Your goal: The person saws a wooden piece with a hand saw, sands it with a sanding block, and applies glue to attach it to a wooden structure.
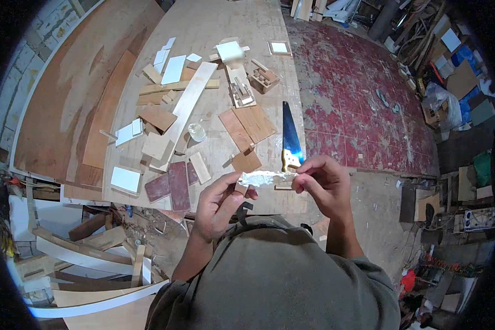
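Close to my chest, my left hand [217, 208] is closed around a small pale wooden block [241, 188]. A white, lumpy, crumpled-looking strip [257, 178] lies along the top of that block and narrows toward the right. At its thin right end is my right hand [325, 186], thumb and forefinger pinched; I cannot tell what sits between those fingertips. Just beyond, a handsaw [290, 135] with a dark blade and light handle rests on the workbench [203, 38]. A small clear cup [197, 132] with whitish contents stands further left.
A small wooden assembly [237, 77] stands mid-bench beside a little slotted wooden box [263, 77]. A long pale board [190, 110], white-faced pieces [174, 70] and reddish-brown sheets [179, 186] lie leftward. Curved offcuts [93, 256] pile up at lower left. Red tiled floor [346, 93] extends right.
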### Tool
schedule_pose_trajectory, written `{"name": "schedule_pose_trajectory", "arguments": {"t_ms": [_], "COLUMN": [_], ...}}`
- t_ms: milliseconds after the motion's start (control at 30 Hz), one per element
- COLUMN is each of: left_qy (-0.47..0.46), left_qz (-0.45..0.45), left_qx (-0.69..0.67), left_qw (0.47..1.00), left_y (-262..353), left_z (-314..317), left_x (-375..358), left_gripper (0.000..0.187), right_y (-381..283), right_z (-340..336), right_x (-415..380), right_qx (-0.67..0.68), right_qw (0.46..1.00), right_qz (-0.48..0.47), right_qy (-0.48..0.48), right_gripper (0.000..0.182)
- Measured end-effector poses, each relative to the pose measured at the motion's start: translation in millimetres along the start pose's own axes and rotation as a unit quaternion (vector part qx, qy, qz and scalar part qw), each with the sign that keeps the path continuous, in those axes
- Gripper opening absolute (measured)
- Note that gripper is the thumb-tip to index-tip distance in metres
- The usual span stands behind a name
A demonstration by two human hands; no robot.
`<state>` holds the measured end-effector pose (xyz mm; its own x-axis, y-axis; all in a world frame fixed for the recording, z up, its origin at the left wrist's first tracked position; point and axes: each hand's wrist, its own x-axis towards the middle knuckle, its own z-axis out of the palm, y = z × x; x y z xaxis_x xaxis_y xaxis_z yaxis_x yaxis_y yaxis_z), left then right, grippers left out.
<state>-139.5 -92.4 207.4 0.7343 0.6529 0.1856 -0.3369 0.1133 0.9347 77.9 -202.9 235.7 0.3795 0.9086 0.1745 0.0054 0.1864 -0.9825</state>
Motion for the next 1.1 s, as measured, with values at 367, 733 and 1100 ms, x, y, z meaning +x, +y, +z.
{"name": "schedule_pose_trajectory", "arguments": {"t_ms": [367,733,1100], "left_qy": [-0.029,-0.016,-0.032], "left_qz": [-0.002,0.015,-0.006], "left_qx": [0.060,-0.014,0.011], "left_qw": [0.998,1.000,0.999], "left_y": [1,-6,3], "left_z": [-3,-4,-5], "left_x": [-1,-5,-3], "left_gripper": [0.040,0.039,0.039], "right_y": [1,-5,-7], "right_z": [1,-2,-3], "right_x": [-4,0,1], "right_qx": [0.058,-0.140,-0.167], "right_qw": [0.997,0.973,0.967], "right_qz": [-0.053,-0.161,-0.179], "right_qy": [-0.022,-0.084,-0.070], "right_gripper": [0.007,0.026,0.023]}}
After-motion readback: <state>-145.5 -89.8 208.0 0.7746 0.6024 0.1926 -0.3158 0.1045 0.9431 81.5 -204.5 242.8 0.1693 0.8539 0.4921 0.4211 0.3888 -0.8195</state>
